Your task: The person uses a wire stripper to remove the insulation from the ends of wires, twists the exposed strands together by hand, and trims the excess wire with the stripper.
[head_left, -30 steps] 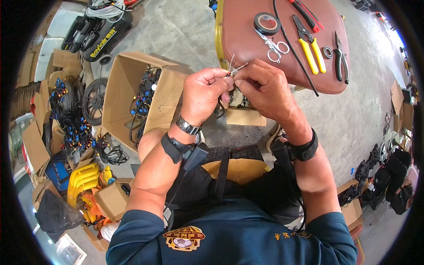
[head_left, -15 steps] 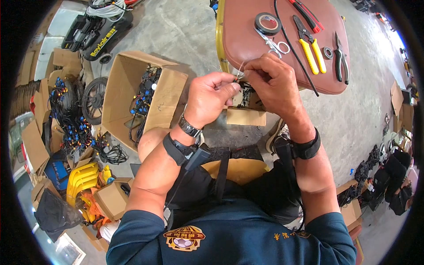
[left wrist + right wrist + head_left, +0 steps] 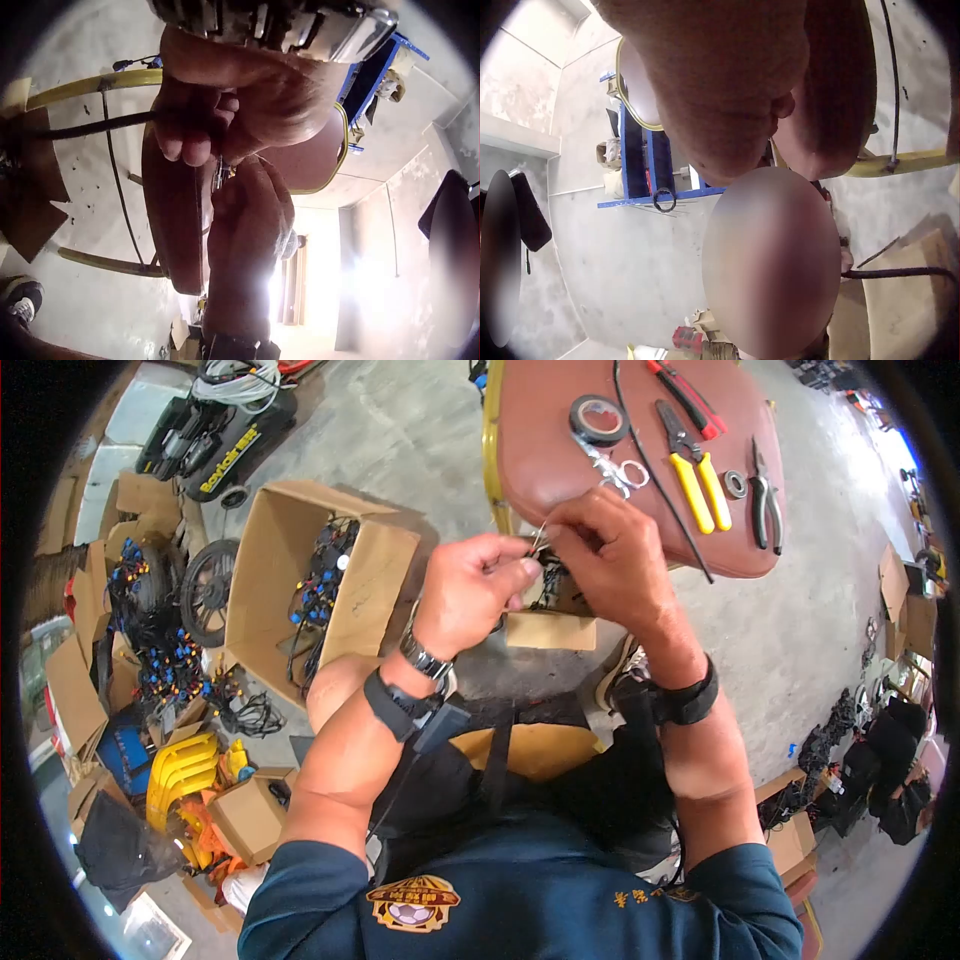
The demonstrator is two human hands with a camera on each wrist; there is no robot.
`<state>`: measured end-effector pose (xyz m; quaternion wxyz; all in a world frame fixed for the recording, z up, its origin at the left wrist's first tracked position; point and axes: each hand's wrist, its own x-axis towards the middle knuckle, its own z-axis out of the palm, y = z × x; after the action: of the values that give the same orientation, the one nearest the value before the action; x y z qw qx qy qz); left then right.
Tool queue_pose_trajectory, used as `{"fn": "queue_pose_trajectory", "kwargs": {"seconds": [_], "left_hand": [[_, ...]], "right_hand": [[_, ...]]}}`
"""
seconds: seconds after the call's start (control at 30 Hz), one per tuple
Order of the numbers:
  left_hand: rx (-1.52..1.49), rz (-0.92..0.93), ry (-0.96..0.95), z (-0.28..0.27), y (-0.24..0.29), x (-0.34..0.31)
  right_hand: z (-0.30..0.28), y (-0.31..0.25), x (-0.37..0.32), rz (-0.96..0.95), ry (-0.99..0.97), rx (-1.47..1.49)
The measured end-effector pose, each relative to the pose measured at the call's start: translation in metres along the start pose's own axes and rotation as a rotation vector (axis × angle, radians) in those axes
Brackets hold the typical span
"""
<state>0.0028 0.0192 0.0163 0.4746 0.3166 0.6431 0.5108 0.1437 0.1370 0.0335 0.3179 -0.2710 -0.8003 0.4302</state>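
Note:
Both hands meet in front of the red-brown seat top (image 3: 540,450). My left hand (image 3: 520,565) grips a black cable (image 3: 90,126) in its curled fingers, and thin pale wire ends (image 3: 537,540) stick out of its fist. My right hand (image 3: 560,535) pinches those wire ends from the right, touching the left hand. In the left wrist view the left hand (image 3: 202,127) and the right hand (image 3: 247,217) close together on the small metal wire tip (image 3: 221,169). The right wrist view shows only the underside of the right hand (image 3: 727,82).
On the seat top lie a black tape roll (image 3: 598,418), scissors (image 3: 612,468), yellow-handled pliers (image 3: 690,465), black pliers (image 3: 765,500) and a black cable (image 3: 660,470). An open cardboard box (image 3: 270,570) of black-and-blue connectors stands left. A smaller box (image 3: 550,628) sits below the hands.
Both hands have shifted slightly up towards the seat top. The right hand's fingers have closed further over the wire ends, so less of the strands shows.

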Motion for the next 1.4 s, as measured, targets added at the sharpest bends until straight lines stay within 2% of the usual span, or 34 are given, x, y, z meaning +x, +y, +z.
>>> {"fn": "queue_pose_trajectory", "kwargs": {"seconds": [0.17,0.3,0.4,0.43,0.6,0.7,0.83,0.93,1.03,1.1,1.17,1.4], "left_hand": [[-0.027,-0.021,0.065,-0.002,0.001,-0.001],[0.013,-0.016,0.097,-0.006,0.006,0.001],[-0.053,-0.003,0.088,-0.006,0.001,0.002],[-0.069,0.000,0.083,-0.006,-0.001,0.002],[-0.049,-0.034,0.006,0.004,-0.002,-0.009],[-0.103,-0.024,-0.007,0.007,-0.005,-0.010],[-0.149,0.041,0.066,-0.004,0.000,0.002],[-0.151,0.014,0.089,-0.013,0.005,0.009],[-0.132,0.010,0.093,-0.016,0.001,0.011],[-0.116,0.004,0.074,-0.020,0.001,0.013],[-0.101,-0.004,0.066,-0.021,0.005,0.012],[-0.172,-0.024,0.084,-0.023,0.001,0.012]], "right_hand": [[-0.002,0.004,0.000,-0.052,-0.016,-0.073],[0.006,0.005,-0.001,-0.249,-0.047,-0.028],[0.003,0.002,0.000,-0.194,-0.073,-0.009],[0.002,0.002,0.002,-0.227,-0.038,-0.008],[-0.003,0.005,0.004,-0.118,0.039,-0.041],[-0.007,0.004,0.006,-0.160,0.066,-0.044],[-0.013,-0.005,0.005,-0.112,0.048,-0.022],[-0.015,-0.004,0.001,-0.049,0.009,0.003],[-0.016,0.005,-0.003,-0.072,-0.086,-0.055],[-0.010,0.024,-0.009,-0.192,-0.147,-0.120],[-0.010,0.020,-0.014,-0.076,-0.173,-0.104],[-0.009,0.019,-0.025,-0.035,-0.319,-0.266]]}}
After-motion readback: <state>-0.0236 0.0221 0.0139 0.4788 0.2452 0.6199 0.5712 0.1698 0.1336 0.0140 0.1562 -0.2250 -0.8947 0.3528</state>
